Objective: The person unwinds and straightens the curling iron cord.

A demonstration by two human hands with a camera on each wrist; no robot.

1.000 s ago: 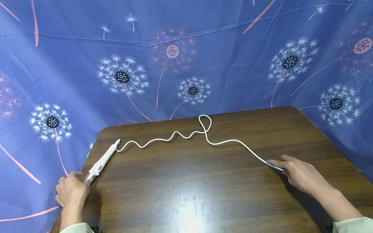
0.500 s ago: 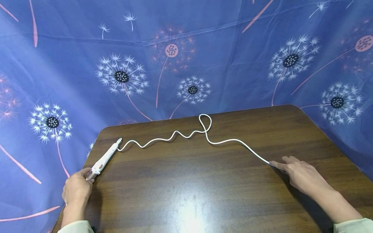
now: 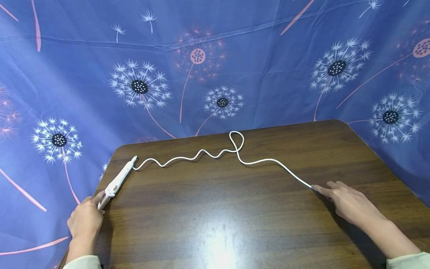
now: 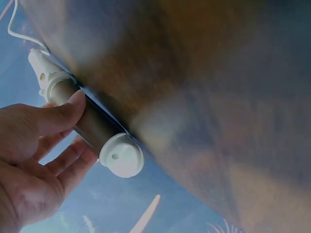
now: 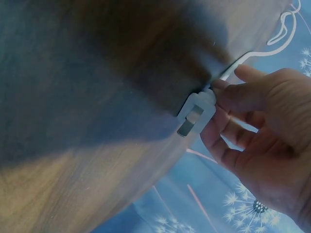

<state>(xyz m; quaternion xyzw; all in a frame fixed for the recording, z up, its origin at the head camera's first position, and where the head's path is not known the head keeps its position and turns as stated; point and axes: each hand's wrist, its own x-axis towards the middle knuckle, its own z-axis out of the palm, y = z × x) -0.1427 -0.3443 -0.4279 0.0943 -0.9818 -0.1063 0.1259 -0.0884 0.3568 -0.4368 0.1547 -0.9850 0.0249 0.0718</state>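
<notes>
A curling iron (image 3: 118,182) with a white handle and metallic barrel (image 4: 95,119) lies slanted along the table's left side. My left hand (image 3: 85,220) grips the barrel, its thumb on one side and fingers on the other in the left wrist view. A white end cap (image 4: 122,156) sticks out past the fingers. From the handle a white cord (image 3: 188,159) runs in waves and one loop across to the right. There my right hand (image 3: 351,205) pinches the cord's end at the white plug (image 5: 197,114), which the hand hides in the head view.
The brown wooden table (image 3: 201,209) has rounded far corners, and a bright glare lies near its front. Behind and beside it hangs a blue cloth (image 3: 262,74) printed with dandelions. The cord's loop reaches the table's far edge.
My left hand has shifted its hold on the barrel, and the iron has moved slightly with it. My right index finger has come over the cord's end; the rest of the cord lies nearly unchanged.
</notes>
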